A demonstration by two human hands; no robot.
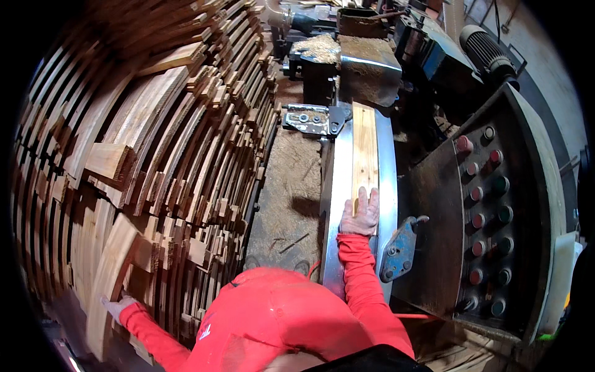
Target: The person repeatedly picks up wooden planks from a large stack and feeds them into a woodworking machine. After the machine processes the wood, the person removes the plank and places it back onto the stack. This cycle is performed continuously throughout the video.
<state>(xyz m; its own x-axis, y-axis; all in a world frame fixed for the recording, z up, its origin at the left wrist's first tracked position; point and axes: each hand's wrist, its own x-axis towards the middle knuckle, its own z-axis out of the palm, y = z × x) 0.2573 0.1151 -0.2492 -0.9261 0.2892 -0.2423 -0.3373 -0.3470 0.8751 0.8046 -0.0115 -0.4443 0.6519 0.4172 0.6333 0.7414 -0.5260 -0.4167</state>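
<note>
My right hand point(361, 214) lies flat on the near end of a pale wooden plank point(364, 146), its fingers stretched forward and apart. The plank rests lengthwise on the shiny metal bed point(342, 161) of a woodworking machine, its far end close to the machine's housing point(370, 71). Low on the left, my left hand point(119, 307) grips the edge of another wooden board point(106, 286). That board stands tilted against the stacked wood. The fingers on its far side are partly hidden.
A tall stack of wooden boards point(180, 133) fills the left side. Beside the bed are a metal guide bracket point(308, 119) and a blue clamp-like part point(398, 249). A control panel point(486, 211) with several buttons stands at right. Sawdust covers the floor strip point(285, 186).
</note>
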